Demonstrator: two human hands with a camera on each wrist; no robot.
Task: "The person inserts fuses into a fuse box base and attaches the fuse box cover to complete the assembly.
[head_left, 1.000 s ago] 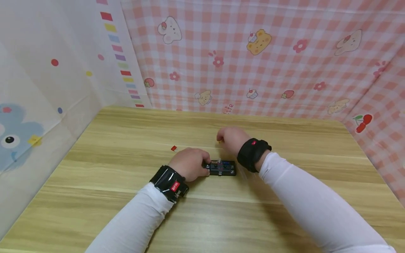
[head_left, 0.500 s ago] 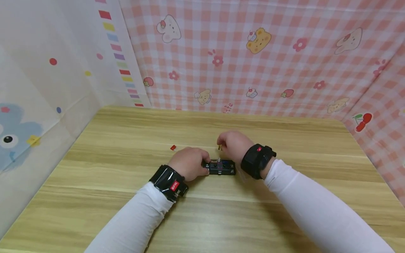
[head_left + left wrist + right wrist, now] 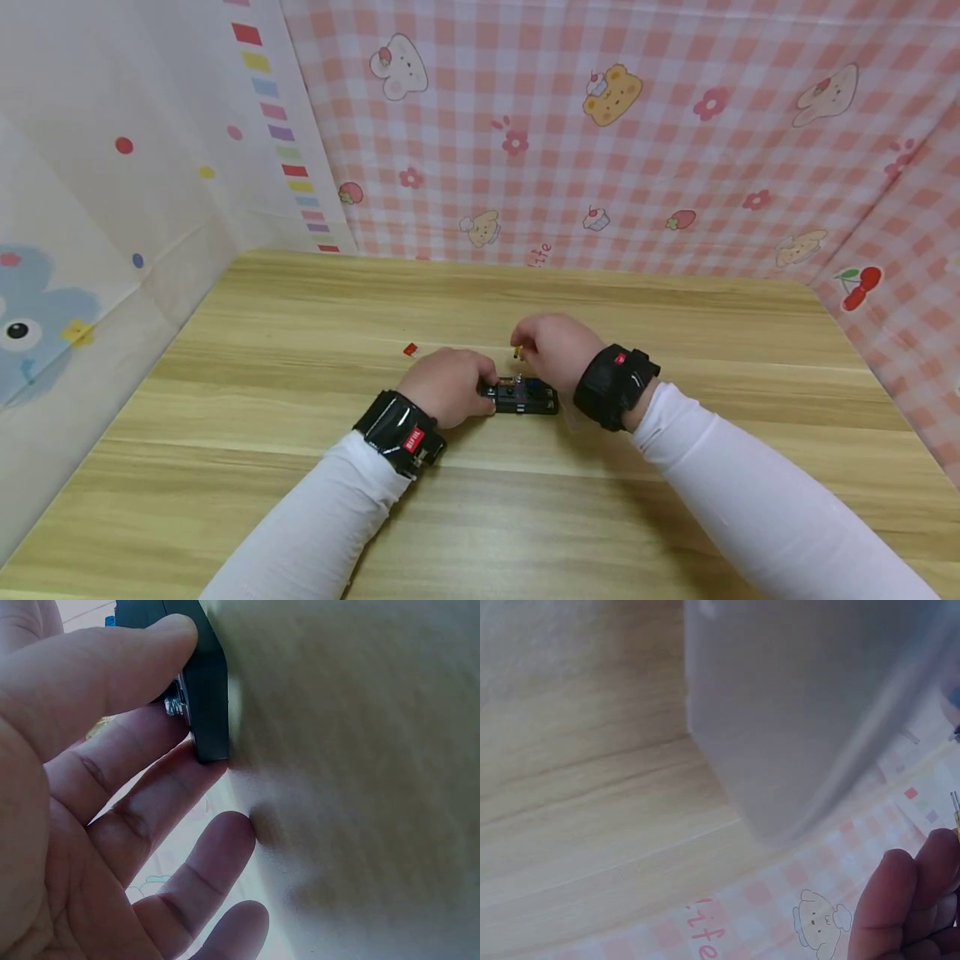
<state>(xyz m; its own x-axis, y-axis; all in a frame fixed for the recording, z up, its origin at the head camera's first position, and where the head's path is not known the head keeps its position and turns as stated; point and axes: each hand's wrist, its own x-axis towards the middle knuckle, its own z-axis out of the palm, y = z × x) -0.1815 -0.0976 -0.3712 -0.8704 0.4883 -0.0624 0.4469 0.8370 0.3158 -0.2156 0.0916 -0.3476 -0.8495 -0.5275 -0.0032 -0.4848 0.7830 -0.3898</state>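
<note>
One long rectangular black block (image 3: 528,398), hard and plastic-looking, lies on the wood-grain tabletop (image 3: 480,525) in the head view, blue bits and a metal screw (image 3: 519,379) showing on top. Left hand (image 3: 448,388) clamped on its left end, thumb on the near side, fingers on the far side. Right hand (image 3: 562,348) pinches a tiny yellow piece (image 3: 517,352) just beyond the block's far edge, apart from it. Small flat red piece (image 3: 410,349) on the wood beyond the left hand. Black wristbands (image 3: 401,433), glossy in places, red labels; smooth white sleeves (image 3: 307,521). Pink checked cloth (image 3: 660,158) with cartoon prints behind, slightly creased.

Left wrist view: thumb pressed flat on the block's smooth, matte dark side, bevelled at the corner; index and middle fingers against it opposite, other two fingers off it. Shiny threaded metal (image 3: 174,706) beside the thumb.

Right wrist view: big translucent panel (image 3: 772,727), blurred, straight-edged with an angled corner. Yellow piece at the right edge, mostly cropped, thin metal prongs (image 3: 955,801) sticking out, fingertips against it; thumb cannot be made out here
</note>
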